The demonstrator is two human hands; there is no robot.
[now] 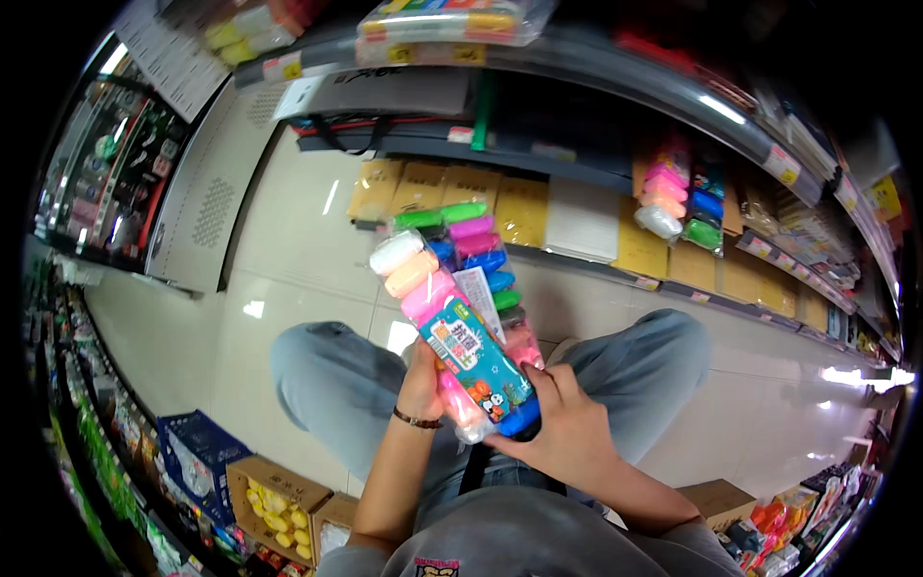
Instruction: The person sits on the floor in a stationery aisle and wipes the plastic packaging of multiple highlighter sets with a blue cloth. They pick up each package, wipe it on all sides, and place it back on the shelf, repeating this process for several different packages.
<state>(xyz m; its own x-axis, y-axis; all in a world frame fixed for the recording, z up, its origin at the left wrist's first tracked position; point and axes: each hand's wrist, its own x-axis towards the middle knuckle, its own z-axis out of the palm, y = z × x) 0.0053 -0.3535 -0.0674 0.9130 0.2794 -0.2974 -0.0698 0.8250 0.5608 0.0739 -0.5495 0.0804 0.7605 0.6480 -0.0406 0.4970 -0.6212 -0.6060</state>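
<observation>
Before my lap I hold several clear-plastic packs of coloured modelling clay. The uppermost pack (479, 360) has a teal printed label, with white, peach and pink lumps at its far end and blue at its near end. Under it lies another pack (496, 285) showing green, purple, magenta and blue lumps; a white printed slip (478, 299) shows between the two. My left hand (420, 386) grips the left side of the packs, its fingers partly hidden beneath. My right hand (570, 425) holds their near right end, thumb at the bottom edge and fingers over the right side.
Ahead, a low shelf holds brown paper envelopes (520, 213); two more clay packs (665, 187) hang at its right. A glass display case (115, 159) stands left. Behind me are a blue plastic basket (202, 461), a cardboard box (249, 479) of yellow items and another cardboard box (714, 501).
</observation>
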